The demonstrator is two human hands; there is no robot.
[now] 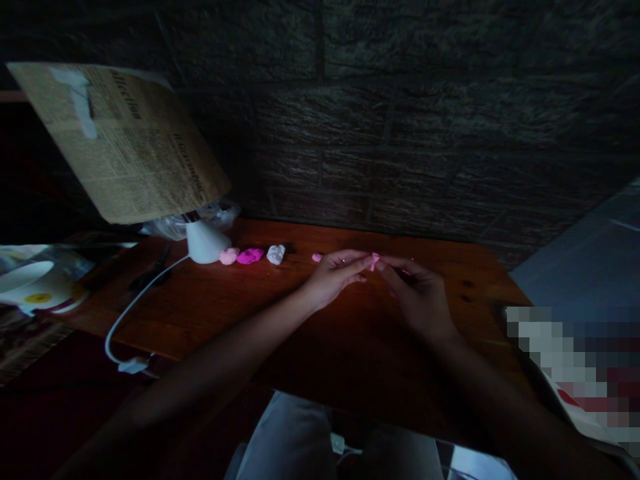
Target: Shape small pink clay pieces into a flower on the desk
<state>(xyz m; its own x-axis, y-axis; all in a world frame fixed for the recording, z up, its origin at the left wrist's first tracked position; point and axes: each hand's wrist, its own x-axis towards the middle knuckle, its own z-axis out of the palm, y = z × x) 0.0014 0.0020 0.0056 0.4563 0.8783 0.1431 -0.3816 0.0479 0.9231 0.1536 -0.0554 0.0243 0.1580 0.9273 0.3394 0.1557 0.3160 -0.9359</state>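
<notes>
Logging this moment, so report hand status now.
Left hand, right hand: both pinching pink piece. White lump left of hands, on table. Nothing between hands and piece.

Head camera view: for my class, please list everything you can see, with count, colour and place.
Wooden table: one, reddish-brown, before the wall
Brick-patterned wall: one, dark, behind
Lamp: one, white base, newsprint shade, table's left
Cord: one, white, from the lamp
Plastic: clear, behind the lamp
Cup: one, white with yellow, far left
Dark object: one, unclear, beside the cord
Soft lumps: four, pale pink, magenta, white, small pink, in a row
Pink piece: one, between the hands
Pixelated area: one, contents unreadable, right
Trousers: one pair, pale, below
Left hand: one, fingers at the pink piece
Right hand: one, likewise
</notes>
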